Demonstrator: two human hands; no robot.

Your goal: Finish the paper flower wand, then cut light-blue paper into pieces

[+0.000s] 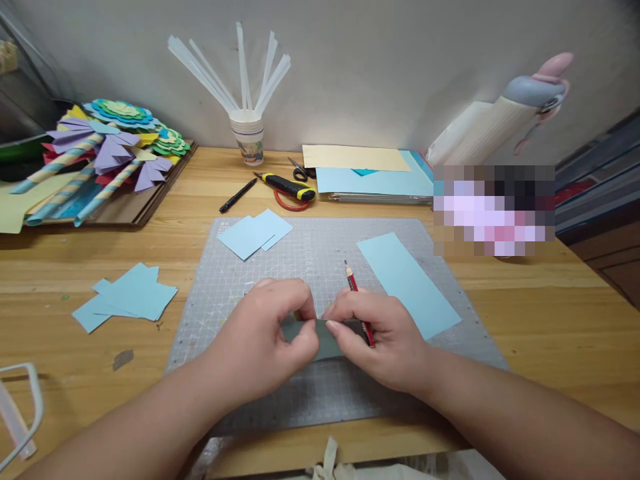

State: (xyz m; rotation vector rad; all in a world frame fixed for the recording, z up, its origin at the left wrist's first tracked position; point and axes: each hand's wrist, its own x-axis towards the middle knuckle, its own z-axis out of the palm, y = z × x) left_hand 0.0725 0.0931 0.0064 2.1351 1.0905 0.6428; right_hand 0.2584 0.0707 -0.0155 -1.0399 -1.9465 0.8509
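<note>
Between my two hands, just above the grey cutting mat point(280, 400), is a piece of blue paper point(330, 343), its near side in shadow. My left hand point(273, 333) pinches its upper edge between thumb and fingers. Close beside it, my right hand point(375, 333) pinches the same edge. A red and black pencil point(352, 278) is also tucked in my right hand, its sharpened tip pointing up and away. To the right on the mat lies a long blue paper strip point(407, 283). Two overlapping blue paper pieces point(245, 237) rest at the mat's far left.
More blue paper pieces point(133, 293) lie left of the mat. Behind it are a black pen point(239, 195), a yellow-black cutter point(287, 187), scissors point(300, 172), a paper stack point(375, 183) and cups point(250, 143) with white strips. Paper flowers point(100, 147) fill the left corner; glasses point(35, 393) sit nearer.
</note>
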